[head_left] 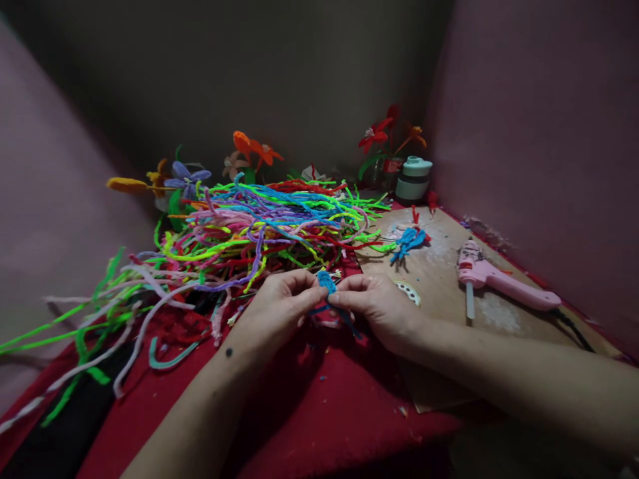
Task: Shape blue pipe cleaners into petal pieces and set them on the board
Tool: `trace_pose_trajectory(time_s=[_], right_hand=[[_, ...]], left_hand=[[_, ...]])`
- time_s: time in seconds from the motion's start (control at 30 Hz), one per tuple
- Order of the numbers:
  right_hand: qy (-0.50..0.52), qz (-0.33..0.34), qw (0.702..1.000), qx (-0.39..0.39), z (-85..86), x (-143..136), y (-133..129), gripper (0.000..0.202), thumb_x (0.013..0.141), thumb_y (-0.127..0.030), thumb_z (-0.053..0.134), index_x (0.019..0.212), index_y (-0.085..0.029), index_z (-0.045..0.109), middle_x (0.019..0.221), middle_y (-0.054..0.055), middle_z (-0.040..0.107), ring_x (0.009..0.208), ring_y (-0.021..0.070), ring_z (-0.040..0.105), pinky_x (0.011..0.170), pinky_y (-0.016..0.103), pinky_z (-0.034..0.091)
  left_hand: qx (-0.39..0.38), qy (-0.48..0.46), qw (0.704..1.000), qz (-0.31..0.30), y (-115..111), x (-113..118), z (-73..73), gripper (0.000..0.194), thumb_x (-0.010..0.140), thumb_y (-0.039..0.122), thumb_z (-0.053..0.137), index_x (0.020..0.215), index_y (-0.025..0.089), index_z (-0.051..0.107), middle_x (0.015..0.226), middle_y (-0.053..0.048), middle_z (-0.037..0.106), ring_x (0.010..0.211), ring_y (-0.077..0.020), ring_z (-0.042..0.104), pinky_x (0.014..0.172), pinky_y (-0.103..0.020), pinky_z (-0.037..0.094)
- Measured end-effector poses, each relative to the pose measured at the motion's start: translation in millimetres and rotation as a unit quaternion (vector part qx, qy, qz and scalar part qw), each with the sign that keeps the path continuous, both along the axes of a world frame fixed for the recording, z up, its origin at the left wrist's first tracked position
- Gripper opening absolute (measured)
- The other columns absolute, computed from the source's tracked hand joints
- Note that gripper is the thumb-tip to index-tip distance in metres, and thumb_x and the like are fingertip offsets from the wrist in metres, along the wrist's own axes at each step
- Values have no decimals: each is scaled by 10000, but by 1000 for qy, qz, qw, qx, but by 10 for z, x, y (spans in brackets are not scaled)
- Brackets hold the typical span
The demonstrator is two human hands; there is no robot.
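Observation:
Between my two hands is a blue pipe cleaner [327,281], bent into a small folded loop with a loose end hanging down to the right. My left hand [287,297] pinches it from the left with thumb and finger. From the other side my right hand [372,303] grips it the same way, and the fingertips almost meet. Both hands are just above the red cloth [319,406]. Beyond them lies a big heap of pipe cleaners [279,223] in many colours. A bundle of blue bent pipe cleaners [409,243] rests on the board to the right.
A brown board [444,266] on the right carries a pink glue gun [499,283] with its cord. Behind stand a light-green lidded jar [414,179], red flowers [375,135], orange flowers [257,150] and a purple flower [187,178]. Walls close in both sides.

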State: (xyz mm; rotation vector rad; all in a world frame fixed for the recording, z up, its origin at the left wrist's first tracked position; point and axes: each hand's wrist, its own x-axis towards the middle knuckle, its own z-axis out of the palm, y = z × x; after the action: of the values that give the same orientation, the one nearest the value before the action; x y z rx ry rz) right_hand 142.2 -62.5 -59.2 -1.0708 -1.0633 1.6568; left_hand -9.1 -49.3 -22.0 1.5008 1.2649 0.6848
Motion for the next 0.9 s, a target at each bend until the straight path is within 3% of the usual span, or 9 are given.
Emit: trace_pose_trajectory(time_s=[0.13, 0.33, 0.5, 0.57, 0.63, 0.7, 0.8, 0.83, 0.9], right_hand=[[-3, 0, 1000, -2, 9, -1, -13, 157, 645, -239, 658, 575, -145, 554, 477, -41, 497, 391, 46, 390, 372, 187, 270], [-21, -12, 1000, -7, 13, -9, -9, 176, 645, -233, 652, 541, -143, 542, 430, -51, 464, 361, 42, 370, 359, 187, 266], [-7, -9, 1000, -20, 41, -9, -19, 190, 605, -253, 688, 545, -149, 541, 429, -57, 474, 354, 42, 369, 350, 188, 257], [-15, -8, 1000, -15, 42, -9, -25, 176, 615, -252, 680, 554, -147, 554, 435, -55, 477, 357, 43, 371, 356, 190, 257], [-24, -6, 1000, -9, 25, -9, -24, 169, 637, -240, 654, 541, -149, 550, 430, -54, 470, 359, 47, 369, 364, 196, 259], [-25, -5, 1000, -8, -7, -9, -17, 179, 646, -218, 627, 508, -152, 533, 422, -47, 465, 369, 54, 368, 375, 204, 264], [-16, -1, 1000, 0, -57, -10, 0, 162, 640, -183, 599, 493, -147, 540, 430, -33, 476, 396, 60, 379, 401, 209, 276], [-13, -3, 1000, 1, -67, -10, 4, 150, 638, -183, 601, 502, -144, 548, 442, -29, 486, 404, 60, 386, 408, 208, 278], [-8, -5, 1000, -5, -76, -11, 8, 157, 642, -219, 621, 523, -143, 551, 462, -24, 507, 412, 61, 401, 416, 206, 284]], left_hand=[[12, -10, 1000, -17, -4, 13, -45, 159, 696, 297, 547, 633, 155, 511, 564, 36, 474, 498, -78, 409, 484, -204, 315], [99, 73, 992, 25, -22, 45, -103, 166, 687, 241, 567, 577, 161, 472, 502, 71, 385, 460, -55, 329, 433, -179, 248], [-25, -95, 995, 2, -13, 3, -79, 221, 716, 334, 609, 855, 162, 605, 699, 3, 587, 576, -109, 521, 541, -223, 396], [-46, -129, 991, -3, -13, 7, -84, 239, 718, 347, 616, 849, 147, 620, 739, -28, 614, 628, -139, 561, 601, -260, 428], [4, -89, 996, 15, -28, 32, -108, 207, 725, 339, 610, 740, 134, 629, 690, -31, 604, 613, -137, 548, 605, -260, 421], [133, 0, 990, 47, -56, 69, -147, 196, 739, 317, 593, 668, 139, 633, 658, -28, 585, 613, -131, 527, 604, -252, 405], [344, 123, 929, 52, -97, 115, -197, 168, 769, 264, 552, 700, 161, 665, 708, -34, 594, 690, -140, 534, 665, -250, 398], [378, 139, 914, 46, -103, 122, -201, 170, 777, 252, 538, 715, 165, 670, 720, -35, 597, 702, -139, 538, 675, -246, 398], [370, 138, 918, 48, -98, 121, -186, 178, 780, 256, 533, 710, 167, 671, 712, -30, 598, 685, -132, 543, 655, -232, 401]])
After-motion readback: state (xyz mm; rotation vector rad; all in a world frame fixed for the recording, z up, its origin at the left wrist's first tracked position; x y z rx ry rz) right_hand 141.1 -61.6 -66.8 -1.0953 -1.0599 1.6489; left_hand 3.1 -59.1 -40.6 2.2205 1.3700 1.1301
